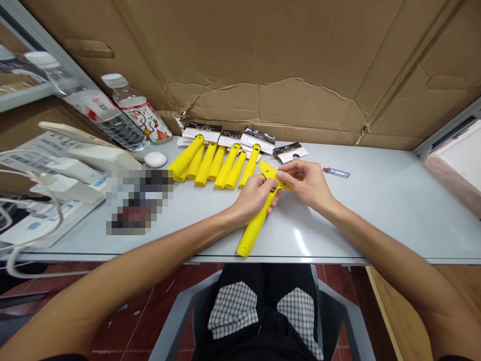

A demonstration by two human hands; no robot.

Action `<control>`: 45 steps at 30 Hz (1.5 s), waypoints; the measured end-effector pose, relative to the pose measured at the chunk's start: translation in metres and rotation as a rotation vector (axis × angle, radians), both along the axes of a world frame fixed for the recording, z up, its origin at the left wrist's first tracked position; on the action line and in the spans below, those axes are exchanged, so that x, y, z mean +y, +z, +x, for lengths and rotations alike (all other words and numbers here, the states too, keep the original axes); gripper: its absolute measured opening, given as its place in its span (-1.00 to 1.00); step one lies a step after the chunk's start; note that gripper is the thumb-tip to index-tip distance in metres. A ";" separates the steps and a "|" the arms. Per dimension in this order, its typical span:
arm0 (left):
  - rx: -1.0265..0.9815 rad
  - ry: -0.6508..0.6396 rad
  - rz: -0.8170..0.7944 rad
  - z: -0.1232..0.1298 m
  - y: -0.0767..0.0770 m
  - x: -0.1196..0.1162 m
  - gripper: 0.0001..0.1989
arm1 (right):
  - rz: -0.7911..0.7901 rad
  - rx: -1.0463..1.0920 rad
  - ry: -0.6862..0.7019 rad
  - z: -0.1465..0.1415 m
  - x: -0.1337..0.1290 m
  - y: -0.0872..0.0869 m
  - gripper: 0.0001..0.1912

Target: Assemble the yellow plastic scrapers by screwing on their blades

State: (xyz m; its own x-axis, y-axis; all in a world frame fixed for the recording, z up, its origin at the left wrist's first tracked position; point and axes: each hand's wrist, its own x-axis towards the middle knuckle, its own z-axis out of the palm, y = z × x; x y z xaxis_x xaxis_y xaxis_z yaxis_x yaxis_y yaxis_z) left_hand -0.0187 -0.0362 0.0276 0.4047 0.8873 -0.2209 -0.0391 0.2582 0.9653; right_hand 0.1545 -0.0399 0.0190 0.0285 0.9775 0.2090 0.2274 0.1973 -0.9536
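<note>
A yellow plastic scraper with a flat, wide head and a long round handle is held at a slant over the front half of the table, handle end toward me. My left hand is closed around its neck, just below the head. My right hand pinches the right part of the head, its fingertips partly hiding it. Behind them, several similar yellow handles lie in a row, with black-and-white cards at their far ends. A loose card lies just beyond my right hand.
A pen lies right of my right hand. Leftward are a white oval object, two plastic bottles, white boxes with cables and a blurred-out patch. A cardboard wall stands behind the grey table.
</note>
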 end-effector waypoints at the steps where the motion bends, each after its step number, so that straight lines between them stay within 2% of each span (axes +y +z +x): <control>1: 0.000 -0.005 0.012 0.000 0.000 0.001 -0.77 | -0.009 0.024 0.021 0.002 0.001 0.002 -0.67; 6: 0.024 -0.015 0.017 0.001 0.003 0.001 -0.72 | -0.186 0.095 0.146 0.022 0.005 0.015 -0.71; 8: 0.048 -0.012 0.000 0.002 0.008 -0.001 -0.74 | -0.240 0.108 0.171 0.028 0.006 0.017 -0.67; 13: 0.080 -0.022 0.000 0.004 0.013 -0.004 -0.76 | -0.252 0.149 0.168 0.032 0.007 0.018 -0.62; 21: 0.026 -0.054 -0.050 0.002 -0.002 -0.002 -0.76 | -0.263 0.120 0.184 0.028 0.005 0.018 -0.63; 27: 0.080 -0.084 -0.020 0.001 0.004 -0.003 -0.70 | -0.245 0.068 0.216 0.030 0.005 0.021 -0.64; 30: 0.053 -0.037 -0.019 0.001 0.004 -0.002 -0.75 | -0.208 -0.079 0.226 0.043 0.007 0.028 -0.76; 34: 0.023 0.057 -0.065 0.003 0.003 0.003 -0.81 | 0.018 -0.563 0.071 0.083 0.016 0.034 -0.89; 35: 0.022 0.064 -0.077 0.003 0.002 0.004 -0.81 | 0.029 -0.691 0.045 0.094 0.019 0.035 -0.87; 37: 0.026 0.073 -0.089 0.004 0.000 0.006 -0.80 | -0.056 -0.859 0.059 0.111 0.024 0.033 -0.77; 40: 0.035 0.083 -0.091 0.004 -0.002 0.007 -0.82 | -0.173 -0.961 0.134 0.121 0.029 0.029 -0.73; 45: 0.058 0.083 -0.085 0.004 -0.002 0.006 -0.82 | -0.160 -0.952 0.259 0.107 0.027 0.020 -0.75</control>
